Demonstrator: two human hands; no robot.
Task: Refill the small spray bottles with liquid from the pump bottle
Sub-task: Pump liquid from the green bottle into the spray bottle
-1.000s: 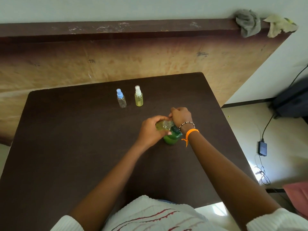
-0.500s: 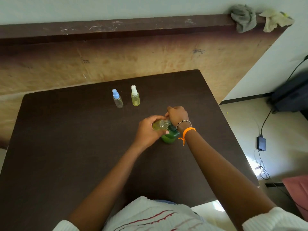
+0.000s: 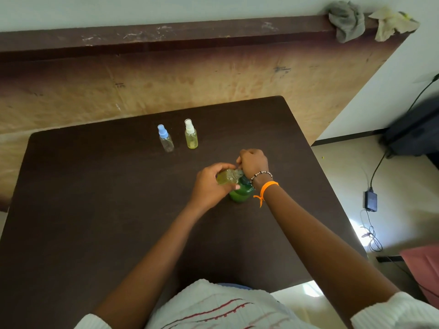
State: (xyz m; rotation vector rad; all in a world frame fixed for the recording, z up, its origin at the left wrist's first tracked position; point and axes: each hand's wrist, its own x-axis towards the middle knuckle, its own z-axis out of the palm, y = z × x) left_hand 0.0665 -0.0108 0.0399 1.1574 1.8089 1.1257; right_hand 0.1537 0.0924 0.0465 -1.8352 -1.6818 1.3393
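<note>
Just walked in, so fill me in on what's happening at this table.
A person is refilling small spray bottles. The left hand holds an uncapped small bottle tipped over the green pump bottle, while the right hand is curled at its top. Two capped spray bottles, blue-topped and white-topped, stand further back.

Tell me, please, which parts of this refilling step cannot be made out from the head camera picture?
- Pump head of the green pump bottle: hidden under the right hand.
- Where the nozzle meets the neck of the small bottle that the left hand grips: covered by fingers.
- What the right hand's fingers hold or press: turned away from the camera.
- Fill level in the blue-capped bottle: too small to judge.
</note>
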